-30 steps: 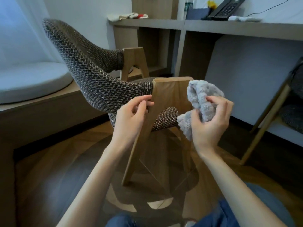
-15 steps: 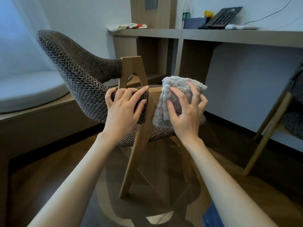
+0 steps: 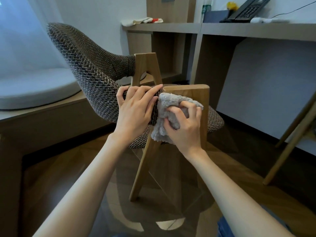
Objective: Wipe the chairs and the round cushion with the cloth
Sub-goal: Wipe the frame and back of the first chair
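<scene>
Centrally, both hands work on the woven armchair (image 3: 89, 72), which stands on the wood floor with its curved back rising toward 11 o'clock. The left hand (image 3: 135, 110) grips the armchair's upholstered edge: its fingers are curled over the top of the fabric, with the palm against the side. Just at 3 o'clock of it, almost touching, the right hand (image 3: 184, 129) holds the grey fluffy cloth (image 3: 168, 103), fingers bent and dug into the bunched pile, pressing it against the chair's wooden leg frame (image 3: 188, 90) just under the frame's top bar. Part of the cloth hangs below the knuckles toward 7 o'clock, over the slanted front leg. The round cushion (image 3: 34, 89), pale grey, lies on a low platform at 9 o'clock, well apart from the hands. At 3 o'clock the wooden legs of a second chair (image 3: 289, 146) show at the edge of view. At 1 o'clock a black telephone (image 3: 249, 9) sits on the desk top (image 3: 256, 29).
</scene>
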### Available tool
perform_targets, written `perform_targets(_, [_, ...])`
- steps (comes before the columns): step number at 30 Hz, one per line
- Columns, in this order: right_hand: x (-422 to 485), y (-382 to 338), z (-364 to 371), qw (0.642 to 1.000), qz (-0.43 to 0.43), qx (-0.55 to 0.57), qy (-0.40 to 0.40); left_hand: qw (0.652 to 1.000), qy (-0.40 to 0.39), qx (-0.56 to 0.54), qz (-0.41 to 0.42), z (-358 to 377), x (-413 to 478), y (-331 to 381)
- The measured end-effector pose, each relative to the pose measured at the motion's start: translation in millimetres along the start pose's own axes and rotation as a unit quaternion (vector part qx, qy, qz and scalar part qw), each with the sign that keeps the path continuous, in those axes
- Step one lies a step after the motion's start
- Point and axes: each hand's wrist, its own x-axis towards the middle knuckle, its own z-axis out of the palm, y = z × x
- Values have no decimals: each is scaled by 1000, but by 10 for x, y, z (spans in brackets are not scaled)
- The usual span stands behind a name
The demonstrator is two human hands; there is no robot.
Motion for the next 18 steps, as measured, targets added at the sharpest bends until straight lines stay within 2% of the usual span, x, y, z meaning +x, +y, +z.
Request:
perform_targets(4, [255, 46, -85, 1000, 8, -18, 17, 1000, 4, -3, 3, -17, -5, 16])
perform_targets(8, [298, 143, -140, 999, -22, -27, -13, 1000, 13, -1, -11, 4, -11, 59])
perform_targets(10, [267, 246, -194, 1000, 5, -23, -8, 999, 32, -12, -38, 21, -9, 117])
perform_targets(14, [190, 379, -278, 993, 115, 2, 14, 995, 55, -20, -84, 81, -4, 241])
perform_targets(18, [213, 397, -352, 992, 127, 23, -11, 995, 63, -5, -73, 92, -23, 237])
